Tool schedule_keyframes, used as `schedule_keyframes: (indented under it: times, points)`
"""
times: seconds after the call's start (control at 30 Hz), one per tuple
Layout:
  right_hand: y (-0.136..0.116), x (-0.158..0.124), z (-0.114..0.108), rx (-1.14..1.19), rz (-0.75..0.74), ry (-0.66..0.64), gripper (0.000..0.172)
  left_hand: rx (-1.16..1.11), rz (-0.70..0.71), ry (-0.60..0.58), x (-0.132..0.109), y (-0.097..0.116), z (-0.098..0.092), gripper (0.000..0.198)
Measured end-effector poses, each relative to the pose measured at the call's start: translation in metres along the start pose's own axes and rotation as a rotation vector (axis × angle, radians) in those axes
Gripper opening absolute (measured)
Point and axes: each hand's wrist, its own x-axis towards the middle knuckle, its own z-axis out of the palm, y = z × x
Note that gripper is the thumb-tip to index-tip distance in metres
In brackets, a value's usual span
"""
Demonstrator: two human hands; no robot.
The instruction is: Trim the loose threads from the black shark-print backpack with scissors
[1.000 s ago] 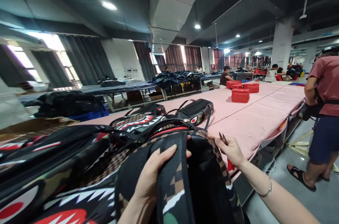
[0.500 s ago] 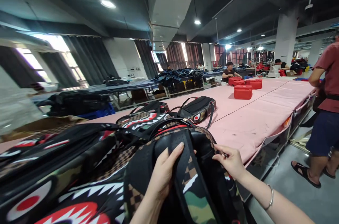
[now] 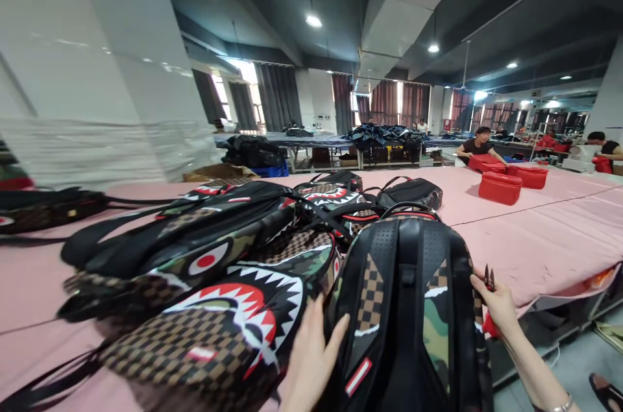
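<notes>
A backpack point(image 3: 413, 308) with black mesh back panel, camouflage and brown checker straps stands before me at the edge of a pink table point(image 3: 535, 237). My left hand point(image 3: 314, 353) lies on its left side, fingers stretched out. My right hand point(image 3: 496, 302) grips the backpack's right edge and holds small thread snips point(image 3: 489, 277), their tips pointing up. A pile of shark-mouth backpacks point(image 3: 219, 282) lies just left of it.
Several red cases point(image 3: 501, 187) sit farther along the pink table, where a seated person point(image 3: 479, 146) works. More dark bags point(image 3: 384, 136) are heaped on tables at the back. A white column point(image 3: 87, 74) rises on the left. The aisle floor point(image 3: 584, 366) runs on the right.
The view has swung left; the standing person on the right is out of sight. The backpack now stands upright with its back panel facing me, and my left hand has slid down to its left side.
</notes>
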Motion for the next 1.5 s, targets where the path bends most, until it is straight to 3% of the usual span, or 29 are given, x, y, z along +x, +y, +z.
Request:
schedule_keyframes:
  times: [0.03, 0.1, 0.27, 0.4, 0.53, 0.67, 0.8, 0.93, 1.1, 1.27, 1.43, 1.5]
  points:
    - [0.006, 0.006, -0.003, 0.01, 0.045, -0.003, 0.059, -0.019, -0.048, -0.078, -0.007, -0.013, 0.01, 0.062]
    - [0.02, 0.017, -0.009, -0.023, 0.11, 0.012, 0.065, -0.038, -0.038, -0.114, -0.024, -0.028, 0.028, 0.06]
    - [0.066, 0.024, -0.027, -0.235, 0.139, 0.035, 0.042, -0.16, 0.018, -0.16, -0.048, -0.028, 0.045, 0.055]
    - [0.104, -0.003, -0.047, -0.311, 0.216, -0.001, 0.039, -0.276, -0.034, -0.227, -0.04, -0.041, 0.049, 0.051]
    - [0.136, -0.037, -0.066, -0.277, 0.304, -0.016, 0.042, -0.439, -0.15, -0.176, -0.039, -0.065, 0.053, 0.05]
    - [0.154, -0.063, -0.08, -0.224, 0.387, 0.026, 0.047, -0.541, -0.24, -0.148, -0.053, -0.077, 0.055, 0.045]
    - [0.154, -0.075, -0.086, -0.193, 0.42, 0.095, 0.052, -0.502, -0.319, -0.09, -0.066, -0.084, 0.06, 0.046]
    - [0.139, -0.085, -0.08, -0.199, 0.43, 0.222, 0.053, -0.378, -0.339, -0.048, -0.07, -0.086, 0.066, 0.045]
    - [0.11, -0.095, -0.062, -0.092, 0.46, 0.188, 0.053, -0.248, -0.342, 0.033, -0.069, -0.077, 0.078, 0.047]
    - [0.094, -0.097, -0.059, -0.003, 0.473, 0.185, 0.047, -0.436, -0.481, -0.059, -0.075, -0.055, 0.088, 0.06]
    - [0.092, -0.086, -0.078, 0.022, 0.461, 0.221, 0.048, -0.383, -0.412, -0.127, -0.096, -0.028, 0.088, 0.056]
    - [0.092, -0.078, -0.091, -0.024, 0.405, 0.175, 0.046, -0.387, -0.393, -0.169, -0.108, -0.02, 0.088, 0.056]
